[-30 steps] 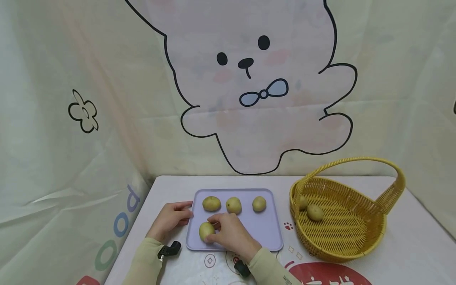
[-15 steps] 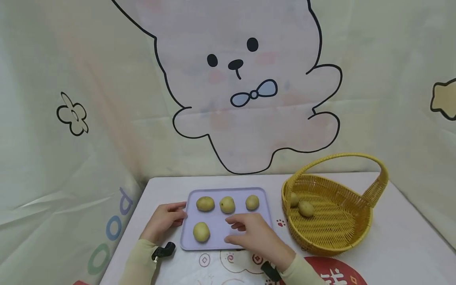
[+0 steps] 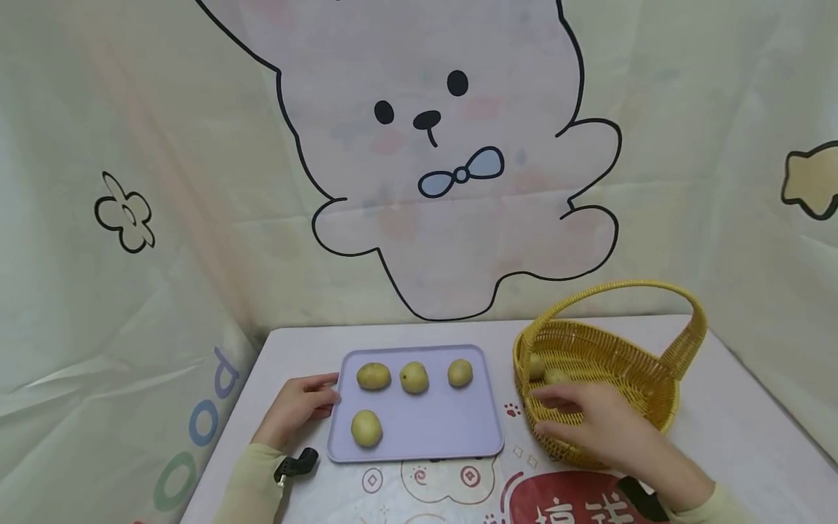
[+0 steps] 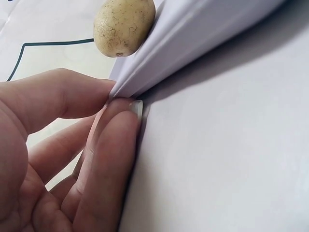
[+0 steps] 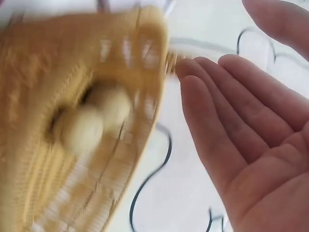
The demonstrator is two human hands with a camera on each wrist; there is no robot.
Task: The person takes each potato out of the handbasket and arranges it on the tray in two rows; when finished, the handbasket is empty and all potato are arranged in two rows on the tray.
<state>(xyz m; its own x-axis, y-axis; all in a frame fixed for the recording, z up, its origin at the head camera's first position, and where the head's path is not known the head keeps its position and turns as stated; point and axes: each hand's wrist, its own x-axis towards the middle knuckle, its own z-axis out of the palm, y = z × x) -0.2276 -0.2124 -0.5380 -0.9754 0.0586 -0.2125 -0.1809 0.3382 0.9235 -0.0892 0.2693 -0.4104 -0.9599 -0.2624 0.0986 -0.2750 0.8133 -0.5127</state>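
My left hand [image 3: 294, 407] pinches the left rim of the lavender tray [image 3: 435, 429] between thumb and fingers, which the left wrist view shows close up. Three potatoes line the tray's back: an oval one [image 3: 374, 376], a round one [image 3: 414, 378] and a smaller one [image 3: 460, 372]. A fourth-corner potato [image 3: 366, 429] lies at the front left. Over the front left of the yellow wicker basket [image 3: 599, 327] is my right hand [image 3: 605, 422], its fingers extended and holding nothing. Two potatoes sit in the basket, a nearer one [image 5: 79, 130] and another touching it [image 5: 113, 104], both blurred.
The basket's tall arched handle [image 3: 615, 285] rises above its rim. A white printed cloth with a red patch [image 3: 563, 498] covers the table. Behind hangs a curtain [image 3: 432, 240] with a cartoon bear.
My right hand has let go of the front-left potato and moved right to the basket. The left hand has stayed at the tray's rim. The head view has shifted slightly.
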